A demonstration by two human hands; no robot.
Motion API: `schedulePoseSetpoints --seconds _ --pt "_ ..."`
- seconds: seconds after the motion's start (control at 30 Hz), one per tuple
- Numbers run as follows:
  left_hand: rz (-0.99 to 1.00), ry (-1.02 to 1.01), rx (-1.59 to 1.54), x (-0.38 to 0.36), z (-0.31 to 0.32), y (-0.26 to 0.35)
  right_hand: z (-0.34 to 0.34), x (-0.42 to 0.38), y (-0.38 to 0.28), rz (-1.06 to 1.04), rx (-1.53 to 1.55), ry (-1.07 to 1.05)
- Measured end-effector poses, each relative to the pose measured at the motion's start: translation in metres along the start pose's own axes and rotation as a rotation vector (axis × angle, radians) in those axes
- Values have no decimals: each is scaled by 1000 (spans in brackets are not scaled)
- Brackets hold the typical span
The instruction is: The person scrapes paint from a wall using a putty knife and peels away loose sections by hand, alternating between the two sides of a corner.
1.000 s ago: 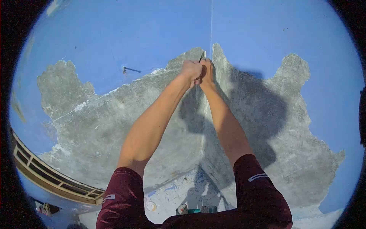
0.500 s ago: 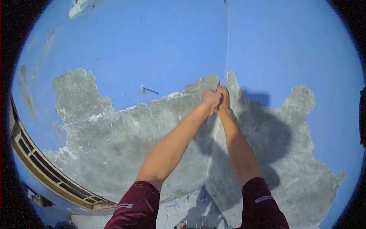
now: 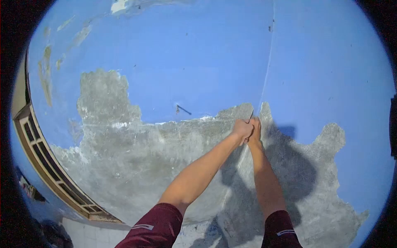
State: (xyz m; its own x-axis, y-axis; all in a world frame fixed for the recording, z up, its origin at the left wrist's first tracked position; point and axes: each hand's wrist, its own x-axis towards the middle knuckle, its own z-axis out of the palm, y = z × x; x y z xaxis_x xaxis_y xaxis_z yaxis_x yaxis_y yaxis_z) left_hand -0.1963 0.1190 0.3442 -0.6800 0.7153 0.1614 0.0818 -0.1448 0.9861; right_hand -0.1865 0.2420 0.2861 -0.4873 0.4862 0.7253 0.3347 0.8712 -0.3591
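The left hand [image 3: 243, 129] was curled into a fist, and the right hand [image 3: 255, 127] was bent closed just beside it, the two touching. Between them they gripped a thin tool [image 3: 252, 114], mostly hidden by the fingers; only a narrow dark edge showed above the knuckles. The tool was at the inside corner of the room, near the top of the bare grey patch [image 3: 165, 177] on the left wall. Just right of the hands, a narrow peak of another grey patch [image 3: 322, 202] rose on the right wall.

Blue paint [image 3: 206, 53] covered both walls above, with a pale line [image 3: 269, 66] running up the corner. A nail [image 3: 178, 109] stuck out of the left wall, just above the ragged paint edge, and cast a thin shadow. The person's shadow [image 3: 293, 165] fell across the right wall. Both arms reached up and forward from dark red sleeves [image 3: 154, 228]. At the far left, a wooden window frame [image 3: 49, 167] held a row of dark openings between its bars; what lay within them could not be made out.
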Motion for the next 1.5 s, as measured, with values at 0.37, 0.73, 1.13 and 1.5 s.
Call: schedulePoseSetpoints --seconds 0.37,0.73,1.13,1.5 --pt "306 176 610 -12 -2 -14 18 7 1 2 -569 -196" --pt "268 43 655 -23 -7 -2 20 -2 3 53 -158 74" --pt "260 42 677 -16 4 -8 15 4 10 -72 -299 1" --pt "201 116 763 -17 -2 -3 -1 -15 -14 55 -139 44"
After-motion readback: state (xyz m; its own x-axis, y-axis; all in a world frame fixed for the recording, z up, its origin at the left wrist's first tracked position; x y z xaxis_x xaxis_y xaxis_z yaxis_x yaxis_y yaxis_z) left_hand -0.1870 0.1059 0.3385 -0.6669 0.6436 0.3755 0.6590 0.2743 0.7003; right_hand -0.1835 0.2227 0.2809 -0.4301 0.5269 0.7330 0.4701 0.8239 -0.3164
